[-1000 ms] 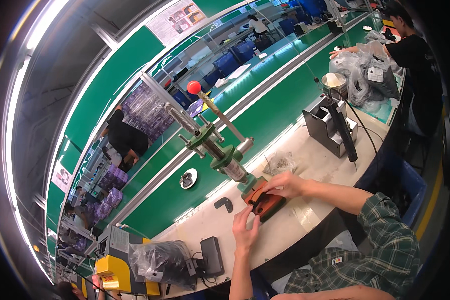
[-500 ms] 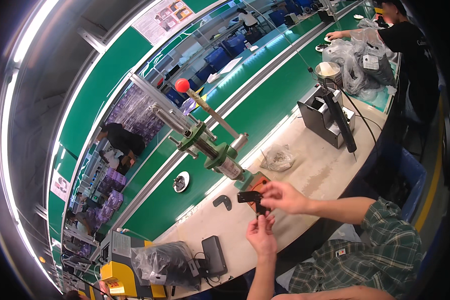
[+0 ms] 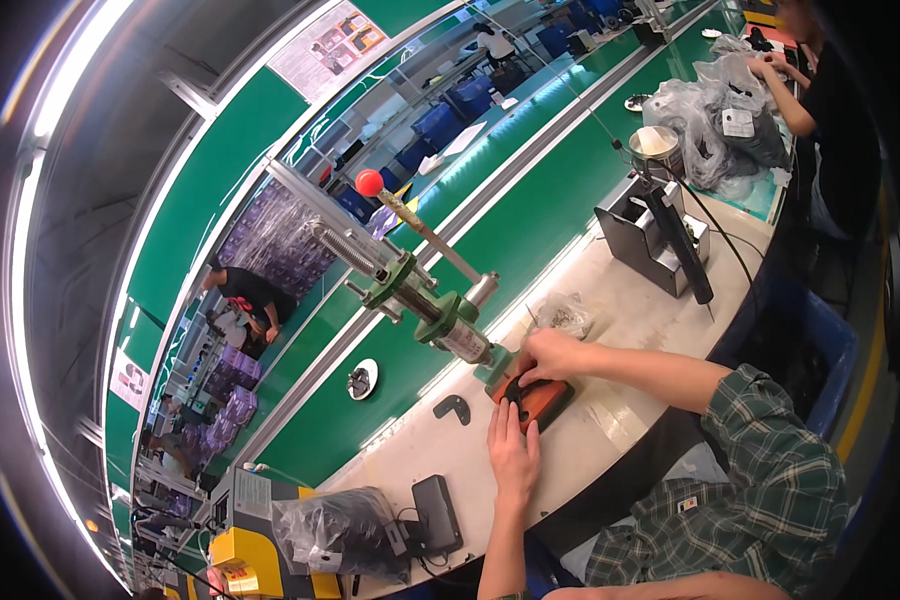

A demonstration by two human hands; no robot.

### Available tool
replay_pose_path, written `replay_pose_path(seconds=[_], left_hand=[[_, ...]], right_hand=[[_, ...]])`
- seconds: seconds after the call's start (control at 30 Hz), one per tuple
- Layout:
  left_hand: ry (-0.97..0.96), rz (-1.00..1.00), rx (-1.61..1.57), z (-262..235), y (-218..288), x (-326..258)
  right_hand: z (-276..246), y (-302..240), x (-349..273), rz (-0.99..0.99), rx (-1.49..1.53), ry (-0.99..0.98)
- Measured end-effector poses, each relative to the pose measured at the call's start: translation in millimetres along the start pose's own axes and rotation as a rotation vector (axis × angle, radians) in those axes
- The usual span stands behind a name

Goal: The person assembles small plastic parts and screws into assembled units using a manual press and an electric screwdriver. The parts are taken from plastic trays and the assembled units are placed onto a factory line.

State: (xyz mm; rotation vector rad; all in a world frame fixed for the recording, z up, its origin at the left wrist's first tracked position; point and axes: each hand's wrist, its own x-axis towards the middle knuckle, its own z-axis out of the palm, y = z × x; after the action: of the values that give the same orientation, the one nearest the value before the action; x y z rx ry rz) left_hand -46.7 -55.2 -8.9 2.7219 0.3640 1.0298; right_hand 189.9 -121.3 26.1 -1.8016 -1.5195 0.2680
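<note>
A hand press with a green body, a spring and a red-knobbed lever stands on the white bench. Beneath its ram sits an orange fixture block with a black part on it. My right hand is curled over the black part, fingers on its top. My left hand lies flat on the bench with its fingertips against the near side of the orange fixture, holding nothing.
A small black piece lies left of the fixture. Nearby are a black box, a bag of dark parts and a clear bag. A grey stand sits to the right, and another person works at the far right.
Half a second ago my right hand held the black part up off the bench; now it has brought it down onto the orange fixture. My left hand has slid up to the fixture.
</note>
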Motion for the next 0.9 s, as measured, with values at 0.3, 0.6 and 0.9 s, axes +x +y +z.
replay_pose_path(seconds=[0.3,0.6,0.9], left_hand=[[0.041,0.083,0.147,-6.6,11.1,1.4],[0.012,0.101,0.143,0.2,5.8,-0.8],[-0.026,0.061,0.035,2.2,-2.1,-2.3]], right_hand=[[18.5,4.0,-7.3,-0.216,-0.175,0.123],[10.2,-9.7,-49.5,-0.182,-0.474,-0.229],[29.7,-3.9,-54.5,-0.182,-0.254,-0.157]])
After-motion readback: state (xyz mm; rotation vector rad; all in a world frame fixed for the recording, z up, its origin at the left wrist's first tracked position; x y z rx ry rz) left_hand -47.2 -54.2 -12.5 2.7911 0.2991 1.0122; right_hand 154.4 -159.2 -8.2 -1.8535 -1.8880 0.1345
